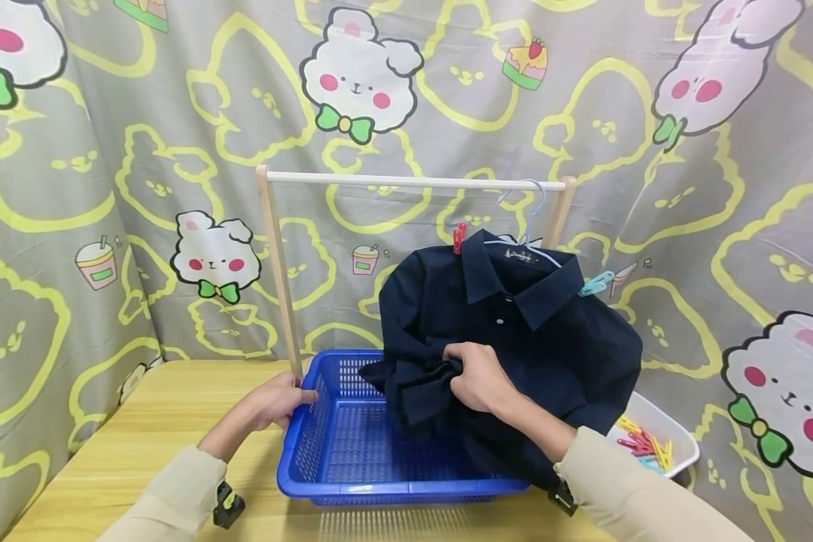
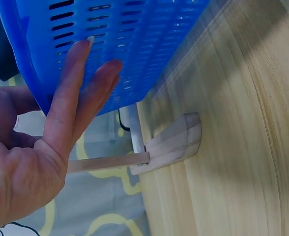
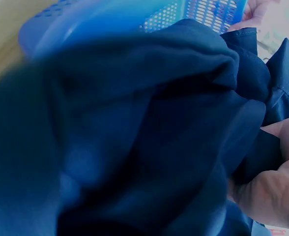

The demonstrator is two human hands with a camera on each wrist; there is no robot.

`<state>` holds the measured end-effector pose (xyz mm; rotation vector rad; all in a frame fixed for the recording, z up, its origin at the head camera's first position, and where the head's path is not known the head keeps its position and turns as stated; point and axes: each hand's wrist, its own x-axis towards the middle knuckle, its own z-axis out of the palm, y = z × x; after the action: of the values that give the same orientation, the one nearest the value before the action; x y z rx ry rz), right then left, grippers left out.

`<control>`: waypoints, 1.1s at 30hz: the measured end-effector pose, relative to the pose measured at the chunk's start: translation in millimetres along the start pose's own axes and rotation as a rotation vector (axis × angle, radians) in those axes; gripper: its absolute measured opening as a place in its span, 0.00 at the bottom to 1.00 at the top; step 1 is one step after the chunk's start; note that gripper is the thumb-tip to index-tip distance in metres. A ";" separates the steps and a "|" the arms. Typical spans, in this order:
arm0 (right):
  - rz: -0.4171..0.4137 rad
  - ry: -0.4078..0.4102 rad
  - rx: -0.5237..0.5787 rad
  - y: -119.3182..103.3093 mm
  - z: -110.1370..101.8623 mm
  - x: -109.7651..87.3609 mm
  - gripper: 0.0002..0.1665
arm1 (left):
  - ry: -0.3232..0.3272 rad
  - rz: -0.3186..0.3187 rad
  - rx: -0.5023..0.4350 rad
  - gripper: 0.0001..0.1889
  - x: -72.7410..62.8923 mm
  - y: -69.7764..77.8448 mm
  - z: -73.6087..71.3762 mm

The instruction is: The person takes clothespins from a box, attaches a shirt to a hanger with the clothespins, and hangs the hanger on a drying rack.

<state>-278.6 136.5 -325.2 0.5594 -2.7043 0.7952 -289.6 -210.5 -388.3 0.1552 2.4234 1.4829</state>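
Observation:
A dark navy collared shirt [image 1: 535, 354] hangs on a light blue wire hanger [image 1: 530, 218]. My right hand [image 1: 481, 376] grips a bunched fold of the shirt in front, and the gathered cloth fills most of the right wrist view. Below the shirt stands a blue plastic basket [image 1: 352, 491] with slotted walls. My left hand [image 1: 278, 400] holds its left rim, thumb over the edge and fingers [image 2: 66, 98] along the outer wall. On the collar area are a red clothespin [image 1: 459, 238] and a light blue clothespin [image 1: 598, 284].
The hanger hooks over a white rail [image 1: 406, 181] with wooden posts [image 1: 281, 271], behind the basket. At the right, partly behind the shirt, a white tub [image 1: 684, 444] holds several coloured clothespins [image 1: 640, 440]. All this stands on a wooden table [image 1: 196, 384] before a patterned curtain [image 1: 352, 301].

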 end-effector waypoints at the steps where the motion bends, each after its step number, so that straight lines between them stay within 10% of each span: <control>1: 0.000 0.012 0.000 0.3 -2.3 0.2 0.21 | 0.000 0.004 0.006 0.10 -0.2 0.1 0.3; 14: -0.043 0.175 -0.055 5.8 -38.6 8.9 0.19 | 0.037 0.001 0.063 0.08 -8.0 -1.0 -1.2; 33: -0.010 0.188 -0.052 20.5 -66.5 6.6 0.19 | -0.028 0.004 0.056 0.13 -34.4 -3.1 -18.7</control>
<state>-283.8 188.0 -278.1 0.4611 -2.5405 0.7333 -262.4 -236.2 -376.4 0.1913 2.4447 1.4054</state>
